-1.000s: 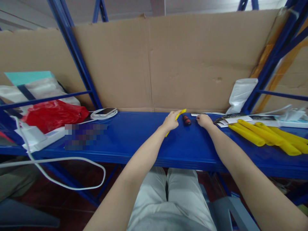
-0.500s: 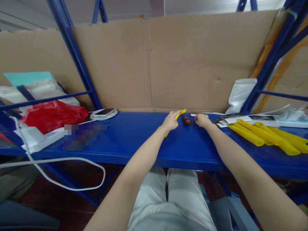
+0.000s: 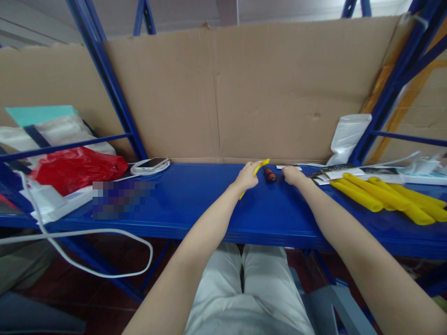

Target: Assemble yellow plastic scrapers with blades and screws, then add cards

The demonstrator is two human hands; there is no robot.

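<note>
My left hand (image 3: 247, 176) is wrapped round a slim yellow strip or tube (image 3: 262, 164), whose ends stick out above and below the fist. Just to its right, a short red-and-black tool handle (image 3: 269, 175) lies on the blue tabletop (image 3: 195, 195); its exact kind is hard to tell. My right hand (image 3: 292, 175) is closed at the tabletop, right of that handle, beside a small white card (image 3: 282, 166). Whatever its fingers pinch is hidden.
Several yellow tubes (image 3: 377, 193) lie on the right near papers and a white pouch (image 3: 349, 135). At left are a phone (image 3: 153, 163) on a coiled white cable, a red plastic bag (image 3: 80, 167) and a power strip (image 3: 70, 204). Cardboard (image 3: 216, 93) stands behind.
Hardly anything differs. My right hand has shifted very slightly, while my left hand keeps its grip on the yellow piece.
</note>
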